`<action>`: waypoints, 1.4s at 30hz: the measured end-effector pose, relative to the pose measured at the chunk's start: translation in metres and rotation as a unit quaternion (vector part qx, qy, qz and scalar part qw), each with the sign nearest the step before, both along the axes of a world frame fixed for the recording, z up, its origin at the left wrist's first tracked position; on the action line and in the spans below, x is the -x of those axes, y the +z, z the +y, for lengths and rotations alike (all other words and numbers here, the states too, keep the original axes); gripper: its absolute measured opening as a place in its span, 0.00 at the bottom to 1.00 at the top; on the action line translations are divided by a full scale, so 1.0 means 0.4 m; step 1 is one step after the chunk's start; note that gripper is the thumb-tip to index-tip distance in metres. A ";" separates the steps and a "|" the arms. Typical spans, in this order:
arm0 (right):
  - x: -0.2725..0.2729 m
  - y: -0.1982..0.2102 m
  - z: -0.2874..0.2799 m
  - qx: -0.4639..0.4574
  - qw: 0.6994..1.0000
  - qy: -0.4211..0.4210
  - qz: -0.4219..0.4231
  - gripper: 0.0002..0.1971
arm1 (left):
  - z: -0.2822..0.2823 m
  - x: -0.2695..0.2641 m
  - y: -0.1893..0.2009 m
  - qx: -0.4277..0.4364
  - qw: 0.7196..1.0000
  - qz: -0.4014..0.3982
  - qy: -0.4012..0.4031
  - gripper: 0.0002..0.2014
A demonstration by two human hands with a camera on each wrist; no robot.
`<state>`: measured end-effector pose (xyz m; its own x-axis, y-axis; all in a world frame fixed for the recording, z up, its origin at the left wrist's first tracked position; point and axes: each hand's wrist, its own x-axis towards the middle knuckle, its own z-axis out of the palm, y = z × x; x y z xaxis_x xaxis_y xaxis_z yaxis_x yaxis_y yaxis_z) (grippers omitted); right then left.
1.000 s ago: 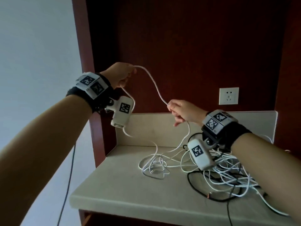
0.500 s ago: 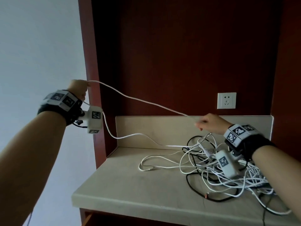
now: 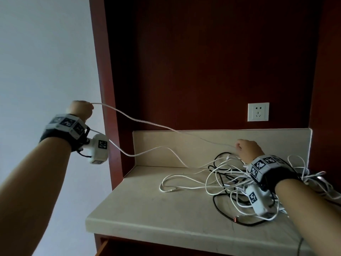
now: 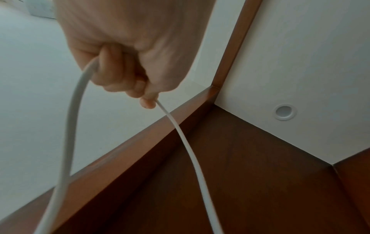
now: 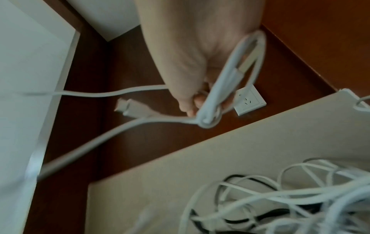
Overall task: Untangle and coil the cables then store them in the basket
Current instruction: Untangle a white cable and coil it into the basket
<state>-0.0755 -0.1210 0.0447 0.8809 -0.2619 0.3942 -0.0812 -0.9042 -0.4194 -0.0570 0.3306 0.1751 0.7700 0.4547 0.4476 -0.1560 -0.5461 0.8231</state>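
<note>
A white cable (image 3: 147,123) stretches between my two hands above the beige counter (image 3: 147,209). My left hand (image 3: 81,109) is raised out to the left of the wooden frame, its fingers curled round the cable (image 4: 180,131). My right hand (image 3: 246,150) sits low over the tangle and grips the same cable, which is looped and knotted round its fingers (image 5: 208,120), with a white connector (image 5: 130,107) dangling beside them. A tangle of white and black cables (image 3: 239,183) lies on the counter's right side. No basket shows in any view.
A white wall socket (image 3: 258,111) is set in the dark red back panel above the counter's upstand. A red wooden post (image 3: 103,89) stands at the left of the alcove. A loose white cable end (image 3: 166,190) lies mid-counter; a black cable end (image 3: 235,219) lies near the front edge.
My left hand swung out to the left past the post and drew the white cable taut. My right hand dropped rightward towards the tangle, and loops on the counter were pulled out.
</note>
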 end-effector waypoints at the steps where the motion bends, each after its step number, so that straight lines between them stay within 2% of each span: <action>1: -0.009 0.005 0.010 -0.042 0.999 -0.006 0.003 0.10 | -0.023 0.006 -0.009 -0.023 1.000 0.009 -0.005 0.18; 3: -0.016 0.021 0.053 -0.165 0.986 0.015 0.003 0.11 | -0.100 0.016 -0.049 -0.065 0.996 -0.013 -0.061 0.14; 4: -0.014 0.032 0.084 -0.228 0.973 0.038 -0.001 0.11 | -0.153 0.019 -0.073 -0.099 0.991 -0.011 -0.095 0.09; 5: -0.013 0.044 0.117 -0.284 0.957 0.058 -0.005 0.12 | -0.205 0.021 -0.098 -0.141 0.981 -0.004 -0.130 0.11; 7: -0.008 0.060 0.181 -0.358 0.929 0.093 -0.004 0.16 | -0.304 0.037 -0.147 -0.262 0.941 0.039 -0.211 0.17; 9: 0.002 0.069 0.238 -0.404 0.908 0.111 -0.013 0.17 | -0.388 0.078 -0.187 -0.343 0.896 0.089 -0.266 0.15; 10: 0.004 0.071 0.261 -0.426 0.896 0.124 -0.017 0.16 | -0.424 0.106 -0.199 -0.363 0.876 0.128 -0.291 0.17; 12: 0.002 0.071 0.291 -0.461 0.875 0.148 -0.021 0.14 | -0.470 0.126 -0.217 -0.362 0.857 0.164 -0.328 0.21; 14: -0.002 0.068 0.301 -0.473 0.866 0.157 -0.032 0.15 | -0.485 0.131 -0.226 -0.337 0.863 0.172 -0.333 0.19; 15: -0.001 0.067 0.303 -0.482 0.860 0.161 -0.040 0.16 | -0.489 0.124 -0.231 -0.333 0.861 0.151 -0.353 0.18; 16: 0.003 0.067 0.303 -0.495 0.851 0.167 -0.045 0.16 | -0.488 0.129 -0.236 -0.352 0.846 0.149 -0.372 0.19; 17: 0.003 0.065 0.300 -0.513 0.839 0.173 -0.049 0.17 | -0.481 0.123 -0.244 -0.350 0.843 0.138 -0.384 0.19; 20: 0.011 0.060 0.277 -0.564 0.806 0.172 -0.050 0.18 | -0.451 0.095 -0.237 -0.398 0.868 0.147 -0.259 0.16; 21: 0.012 0.057 0.267 -0.570 0.803 0.165 -0.051 0.18 | -0.440 0.076 -0.237 -0.387 0.875 0.157 -0.243 0.16; 22: 0.015 0.053 0.260 -0.568 0.807 0.155 -0.049 0.18 | -0.430 0.063 -0.236 -0.399 0.871 0.160 -0.238 0.16; 25: 0.020 0.047 0.258 -0.540 0.830 0.130 -0.042 0.17 | -0.401 0.043 -0.233 -0.404 0.871 0.165 -0.228 0.14; 29: 0.015 0.043 0.282 -0.540 0.829 0.126 -0.074 0.16 | -0.374 0.024 -0.230 -0.411 0.877 0.160 -0.188 0.15; 34: 0.019 0.029 0.320 -0.539 0.819 0.183 -0.078 0.16 | -0.354 -0.005 -0.259 -0.418 0.887 0.156 -0.123 0.18; 36: 0.021 0.020 0.323 -0.529 0.825 0.182 -0.080 0.15 | -0.364 0.000 -0.273 -0.405 0.890 0.161 -0.132 0.18; 39: 0.015 0.009 0.320 -0.501 0.846 0.158 -0.094 0.15 | -0.390 0.029 -0.272 -0.347 0.919 0.080 -0.171 0.14; 40: 0.013 0.007 0.320 -0.490 0.852 0.154 -0.101 0.15 | -0.403 0.045 -0.267 -0.342 0.918 0.035 -0.197 0.14; 42: 0.006 0.001 0.318 -0.460 0.870 0.144 -0.107 0.15 | -0.438 0.079 -0.259 -0.375 0.890 -0.003 -0.259 0.12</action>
